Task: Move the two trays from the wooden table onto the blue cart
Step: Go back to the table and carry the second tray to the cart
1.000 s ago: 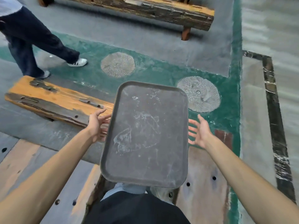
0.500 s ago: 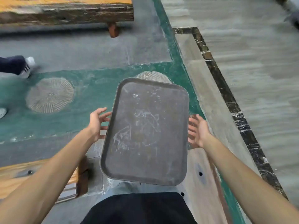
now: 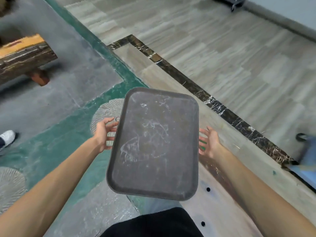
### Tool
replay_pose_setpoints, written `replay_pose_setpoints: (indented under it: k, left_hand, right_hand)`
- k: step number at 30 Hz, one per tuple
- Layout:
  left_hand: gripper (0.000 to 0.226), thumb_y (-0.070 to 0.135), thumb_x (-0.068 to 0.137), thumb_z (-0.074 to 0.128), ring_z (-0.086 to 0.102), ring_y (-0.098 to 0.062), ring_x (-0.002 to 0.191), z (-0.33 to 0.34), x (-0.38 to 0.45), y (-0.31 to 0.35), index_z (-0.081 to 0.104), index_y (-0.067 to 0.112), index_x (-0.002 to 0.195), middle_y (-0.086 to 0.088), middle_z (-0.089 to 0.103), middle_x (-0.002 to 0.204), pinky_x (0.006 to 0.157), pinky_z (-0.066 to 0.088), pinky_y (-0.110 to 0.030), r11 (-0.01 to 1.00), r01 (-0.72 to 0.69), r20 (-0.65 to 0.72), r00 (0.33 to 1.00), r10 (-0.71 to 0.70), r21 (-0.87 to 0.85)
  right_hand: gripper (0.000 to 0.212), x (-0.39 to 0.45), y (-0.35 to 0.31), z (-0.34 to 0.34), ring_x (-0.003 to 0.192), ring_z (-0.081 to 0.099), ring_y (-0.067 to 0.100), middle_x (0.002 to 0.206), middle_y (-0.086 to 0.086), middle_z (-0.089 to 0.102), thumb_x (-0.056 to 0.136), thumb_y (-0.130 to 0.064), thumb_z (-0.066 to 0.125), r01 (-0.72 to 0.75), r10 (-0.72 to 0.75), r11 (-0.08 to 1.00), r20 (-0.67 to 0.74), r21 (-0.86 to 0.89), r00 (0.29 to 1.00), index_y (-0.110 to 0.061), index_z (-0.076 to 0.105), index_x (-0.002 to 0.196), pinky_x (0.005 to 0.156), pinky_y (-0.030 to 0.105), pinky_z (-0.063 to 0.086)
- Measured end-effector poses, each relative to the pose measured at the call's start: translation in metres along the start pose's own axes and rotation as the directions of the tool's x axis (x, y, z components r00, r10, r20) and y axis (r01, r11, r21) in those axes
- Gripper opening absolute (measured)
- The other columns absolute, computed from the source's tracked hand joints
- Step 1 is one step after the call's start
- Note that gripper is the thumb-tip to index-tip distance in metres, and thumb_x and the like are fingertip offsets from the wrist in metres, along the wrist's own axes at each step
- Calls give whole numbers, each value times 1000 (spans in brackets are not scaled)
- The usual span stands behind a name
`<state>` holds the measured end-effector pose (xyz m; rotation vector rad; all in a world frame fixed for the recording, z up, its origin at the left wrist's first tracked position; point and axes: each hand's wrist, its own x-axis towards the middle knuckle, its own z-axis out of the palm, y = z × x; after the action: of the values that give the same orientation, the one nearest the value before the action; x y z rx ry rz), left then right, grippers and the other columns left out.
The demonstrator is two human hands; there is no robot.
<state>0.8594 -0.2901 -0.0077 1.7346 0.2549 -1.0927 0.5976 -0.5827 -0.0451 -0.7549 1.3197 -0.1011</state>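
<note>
A dark grey rectangular tray [image 3: 153, 144] with pale scratch marks is held level in front of me, above the floor. My left hand [image 3: 104, 134] grips its left long edge with fingers curled under the rim. My right hand [image 3: 209, 142] holds the right long edge, fingers under the tray. A corner of the blue cart [image 3: 306, 161] with a black wheel [image 3: 301, 136] shows at the right edge of the view. A second tray is not in view.
A wooden bench [image 3: 24, 55] stands at the left. Another person's white shoe [image 3: 6, 137] is at the far left. The floor has a green band, a dark marble strip [image 3: 196, 91] and pale tiles to the right. A grey wall runs along the top right.
The view has swung to the right with the tray still carried in both hands. The wooden benches slid out to the left and the blue cart's corner came into view at the right.
</note>
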Motion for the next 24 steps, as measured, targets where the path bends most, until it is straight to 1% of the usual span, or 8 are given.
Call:
replay_pose_setpoints:
  k: [4, 6, 10, 12, 14, 17, 20, 24]
  left_hand:
    - [49, 57, 85, 40, 52, -23, 93, 56, 52, 67, 69, 30, 115, 0, 55, 113, 83, 37, -42, 995, -12, 70, 998, 5, 100]
    - [48, 56, 85, 41, 53, -23, 94, 89, 73, 99, 69, 31, 114, 0, 56, 114, 82, 38, -41, 990, -23, 120, 993, 7, 136]
    - [53, 59, 82, 44, 55, -24, 96, 160, 103, 148, 67, 29, 120, 0, 58, 116, 78, 39, -38, 970, -42, 191, 982, -5, 239]
    - [52, 59, 82, 44, 56, -25, 94, 200, 115, 169, 68, 29, 118, 0, 59, 117, 80, 38, -39, 960, -62, 243, 970, -6, 274]
    - [53, 58, 83, 44, 55, -25, 94, 244, 125, 189, 67, 28, 120, 0, 58, 117, 84, 37, -41, 943, -81, 293, 956, -19, 322]
    - [57, 58, 85, 42, 52, -25, 96, 315, 138, 213, 64, 27, 128, -1, 54, 115, 87, 38, -42, 908, -115, 377, 925, -50, 402]
    - [60, 59, 84, 42, 51, -22, 88, 387, 149, 232, 64, 27, 128, -1, 54, 113, 86, 38, -42, 865, -169, 443, 894, -67, 473]
    - [59, 62, 83, 43, 51, -24, 92, 484, 166, 253, 67, 28, 124, 0, 55, 111, 81, 39, -40, 807, -228, 522, 846, -112, 544]
  right_hand:
    - [45, 32, -43, -14, 93, 57, 17, 121, 1, 63, 101, -55, 36, 3, 4, 995, -69, 97, 998, -27, 62, 124, 73, 34, 39]
    - [47, 43, -63, -26, 96, 56, 18, 123, 2, 63, 101, -55, 36, 19, -8, 992, -84, 127, 996, -27, 62, 127, 74, 34, 38]
    - [43, 53, -95, -61, 92, 57, 17, 121, 2, 63, 101, -54, 36, 43, -7, 977, -169, 207, 986, -27, 63, 119, 73, 33, 40]
    - [43, 56, -110, -86, 92, 57, 17, 120, 2, 64, 100, -56, 35, 72, -21, 968, -207, 241, 978, -28, 64, 116, 73, 33, 40]
    - [46, 58, -124, -114, 95, 57, 18, 121, 1, 65, 99, -57, 35, 91, -21, 955, -243, 283, 970, -29, 64, 121, 74, 34, 39]
    - [46, 60, -143, -156, 97, 58, 17, 120, 0, 67, 99, -58, 35, 126, -4, 921, -315, 368, 949, -29, 66, 117, 80, 36, 40]
    - [45, 65, -158, -199, 100, 59, 17, 118, -1, 68, 99, -57, 35, 170, 9, 886, -382, 432, 924, -30, 67, 113, 85, 38, 40]
    - [47, 79, -173, -255, 100, 59, 19, 120, -1, 67, 98, -57, 35, 207, 52, 829, -441, 520, 896, -28, 67, 119, 82, 38, 40]
